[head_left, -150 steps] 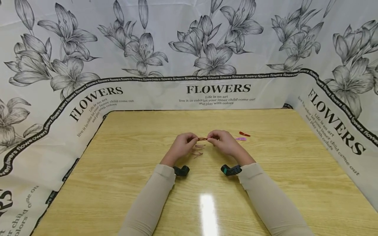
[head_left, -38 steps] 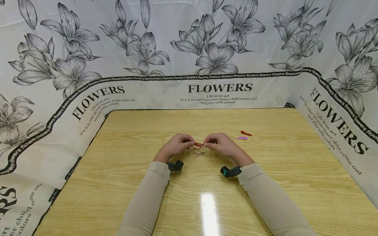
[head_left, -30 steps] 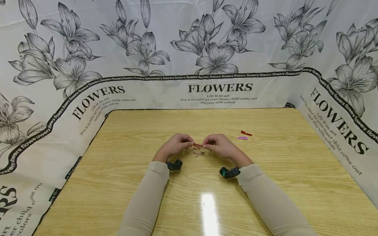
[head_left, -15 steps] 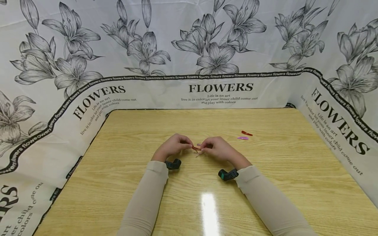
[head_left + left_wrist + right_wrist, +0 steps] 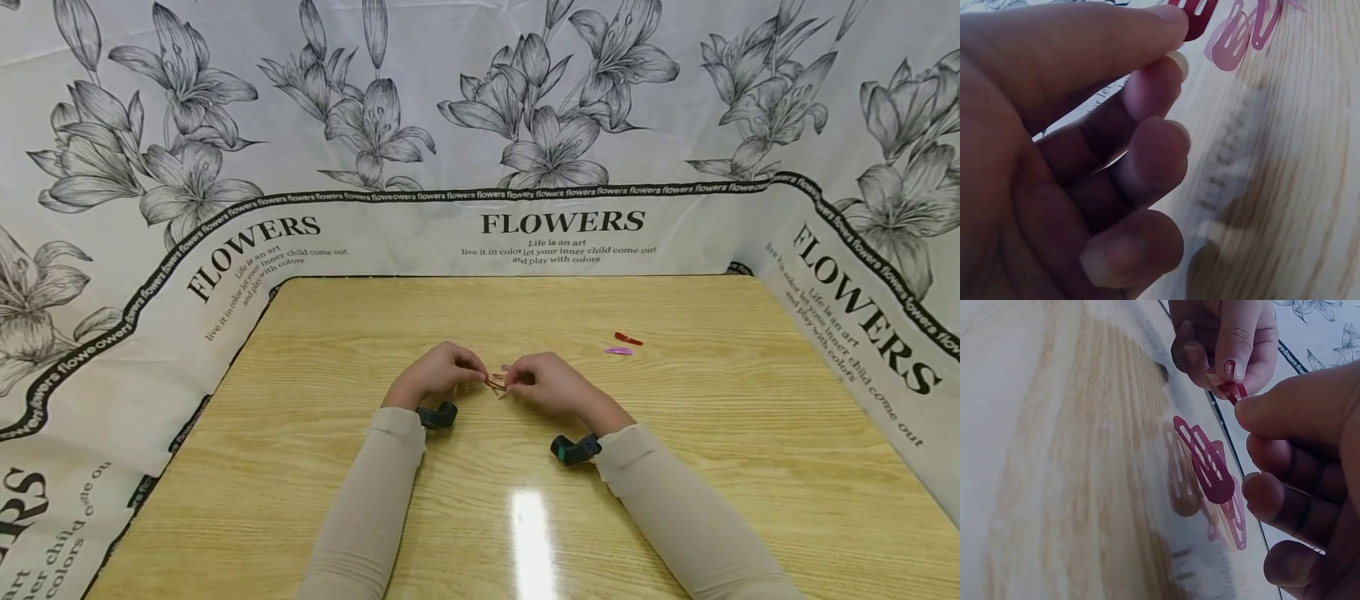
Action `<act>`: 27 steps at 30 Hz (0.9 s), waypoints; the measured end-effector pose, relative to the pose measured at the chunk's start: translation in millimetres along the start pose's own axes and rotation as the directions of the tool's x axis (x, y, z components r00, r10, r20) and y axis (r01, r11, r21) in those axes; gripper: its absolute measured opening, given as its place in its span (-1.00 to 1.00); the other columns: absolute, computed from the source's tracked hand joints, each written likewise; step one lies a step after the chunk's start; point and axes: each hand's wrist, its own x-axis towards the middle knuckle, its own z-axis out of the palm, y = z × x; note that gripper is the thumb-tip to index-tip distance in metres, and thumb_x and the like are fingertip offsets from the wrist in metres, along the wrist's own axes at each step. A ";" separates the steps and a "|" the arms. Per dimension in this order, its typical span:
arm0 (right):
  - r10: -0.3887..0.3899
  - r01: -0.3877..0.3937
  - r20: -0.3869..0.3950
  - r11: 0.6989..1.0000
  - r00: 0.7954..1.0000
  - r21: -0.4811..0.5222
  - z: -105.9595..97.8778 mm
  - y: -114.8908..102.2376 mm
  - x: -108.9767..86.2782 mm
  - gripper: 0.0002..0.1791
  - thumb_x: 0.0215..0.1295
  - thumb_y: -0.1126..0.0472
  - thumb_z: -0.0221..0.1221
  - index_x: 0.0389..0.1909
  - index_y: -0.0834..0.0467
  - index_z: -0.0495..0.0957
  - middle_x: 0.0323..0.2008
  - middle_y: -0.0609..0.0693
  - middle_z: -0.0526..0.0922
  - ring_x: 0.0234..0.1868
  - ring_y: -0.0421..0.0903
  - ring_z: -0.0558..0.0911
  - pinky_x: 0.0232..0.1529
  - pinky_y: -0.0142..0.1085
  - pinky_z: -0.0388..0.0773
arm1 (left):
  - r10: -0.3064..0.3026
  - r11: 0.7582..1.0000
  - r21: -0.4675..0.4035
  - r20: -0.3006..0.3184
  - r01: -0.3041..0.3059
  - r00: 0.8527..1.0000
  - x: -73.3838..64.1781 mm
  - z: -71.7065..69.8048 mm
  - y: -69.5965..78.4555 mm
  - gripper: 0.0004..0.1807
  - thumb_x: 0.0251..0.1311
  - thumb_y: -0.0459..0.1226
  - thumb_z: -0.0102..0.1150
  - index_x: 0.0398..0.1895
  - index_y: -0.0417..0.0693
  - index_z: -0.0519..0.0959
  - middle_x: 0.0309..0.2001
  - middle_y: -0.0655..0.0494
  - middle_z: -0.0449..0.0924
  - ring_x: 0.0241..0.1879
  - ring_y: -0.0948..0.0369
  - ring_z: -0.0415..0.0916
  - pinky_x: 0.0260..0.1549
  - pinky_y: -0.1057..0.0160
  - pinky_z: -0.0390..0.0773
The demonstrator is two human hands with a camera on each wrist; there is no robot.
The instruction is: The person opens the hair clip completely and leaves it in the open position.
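Note:
A red snap hair clip (image 5: 1233, 391) is held up between both hands. My left hand (image 5: 446, 372) pinches its broad end between thumb and index finger; the left wrist view shows that slotted red end at the thumb tip. My right hand (image 5: 553, 385) pinches the opposite end, its other fingers loosely bent. Just below lie several pinkish-red snap hair clips (image 5: 1213, 481), overlapping on the wood. Fingers and the held clip hide part of this little heap in the head view.
Right of the hands, a purple hair clip (image 5: 619, 352) and another red hair clip (image 5: 628, 338) lie side by side on the wooden table (image 5: 675, 500). White flower-printed cloth (image 5: 420, 233) stands round the table's back and sides. Each wrist wears a black camera band.
Both hands have come lower and closer to the person, the red hair clip with them, so it now overlaps the heap. The right hand has shifted left. The purple and red clips stay put.

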 end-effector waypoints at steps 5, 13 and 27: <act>0.004 -0.005 0.028 1.000 1.000 0.020 3.4 -0.8 0.5 -0.94 0.28 0.22 0.23 -0.35 -0.01 0.65 -0.24 -0.14 0.71 0.26 -0.02 0.52 -0.09 -0.23 0.47 | -0.017 1.000 0.011 0.014 0.017 1.000 0.2 -0.6 -3.5 -0.88 0.27 -0.16 0.21 -0.29 0.14 0.74 -0.28 0.16 0.68 -0.43 0.19 0.44 -0.42 0.25 0.46; -0.006 0.005 0.056 1.000 0.998 0.010 7.6 -3.7 0.8 -0.95 0.29 0.19 0.23 -0.36 -0.02 0.64 -0.29 -0.15 0.71 0.35 0.00 0.43 -0.16 -0.27 0.44 | -0.037 0.999 0.030 0.027 0.036 0.999 1.3 -0.7 -5.4 -0.88 0.26 -0.16 0.23 -0.28 0.12 0.74 -0.31 0.16 0.69 -0.43 0.21 0.47 -0.43 0.27 0.48; -0.034 0.037 0.062 0.998 0.998 -0.049 12.6 -5.2 1.0 -0.94 0.26 0.21 0.25 -0.38 -0.02 0.64 -0.51 -0.22 0.60 0.37 0.03 0.40 0.18 -0.11 0.48 | -0.043 0.997 0.064 0.054 0.039 0.998 1.3 0.1 -2.5 -0.90 0.25 -0.20 0.24 -0.30 0.08 0.73 -0.35 0.15 0.69 -0.42 0.20 0.54 -0.39 0.25 0.55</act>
